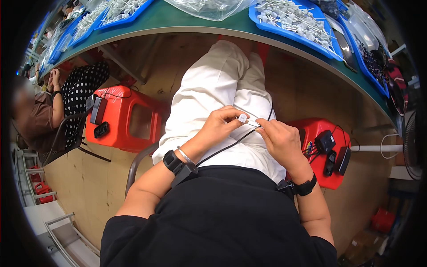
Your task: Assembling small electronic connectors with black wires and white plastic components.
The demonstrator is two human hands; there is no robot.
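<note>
Above my lap, my left hand [222, 123] pinches a small translucent white plastic piece [242, 118] with a rounded, cap-like end between thumb and fingers. Just to its right, my right hand [281, 139] has its fingertips closed on a thin white stick [253, 123] that reaches toward the plastic piece. Whether the two are joined is too small to tell. A black cable [229, 146] runs across my white trousers [209, 84], below the hands. Each wrist wears a black strap with a small device.
Ahead curves a green table [187, 20] bearing blue trays [296, 29] of white stemmed plastic pieces and a clear bag [213, 8]. Red stools [124, 118] with black devices stand on both sides. A seated person [42, 107] is at far left, a fan [412, 144] at far right.
</note>
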